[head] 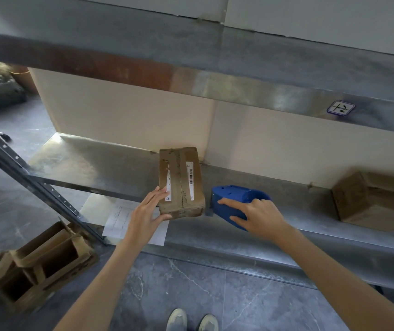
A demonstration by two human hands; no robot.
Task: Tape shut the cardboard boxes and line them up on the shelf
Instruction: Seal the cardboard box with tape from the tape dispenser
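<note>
A small brown cardboard box with white labels lies on the lower metal shelf, its top seam running front to back. My left hand touches its near left corner, fingers straight on the top and thumb against the front face. Just right of the box sits a blue tape dispenser. My right hand grips the dispenser, fingers over its top and side. A second, larger cardboard box rests on the same shelf at the far right.
An upper shelf overhangs the work area. Several open cardboard boxes lie on the grey floor at the lower left, beside a slanted shelf post. Paper sheets lie below the shelf edge. My shoes show at the bottom.
</note>
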